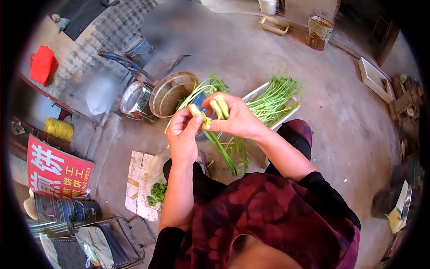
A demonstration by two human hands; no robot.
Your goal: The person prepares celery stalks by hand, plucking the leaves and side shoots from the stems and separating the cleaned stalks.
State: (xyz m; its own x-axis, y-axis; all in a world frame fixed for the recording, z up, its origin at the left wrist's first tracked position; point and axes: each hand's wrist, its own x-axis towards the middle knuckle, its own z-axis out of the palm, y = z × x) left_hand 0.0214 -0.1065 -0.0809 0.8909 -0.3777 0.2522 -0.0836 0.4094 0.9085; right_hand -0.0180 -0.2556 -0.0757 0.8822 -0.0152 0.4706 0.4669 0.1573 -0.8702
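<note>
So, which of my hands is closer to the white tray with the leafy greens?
Right. Your right hand is just to the left of the tray in this view; your left hand is farther left, on the far side of your right hand from it.

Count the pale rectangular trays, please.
3: one perforated tray under the celery, one shallow tray left of the rusty bucket, one long tray by the wood pile. More may be hidden.
</note>
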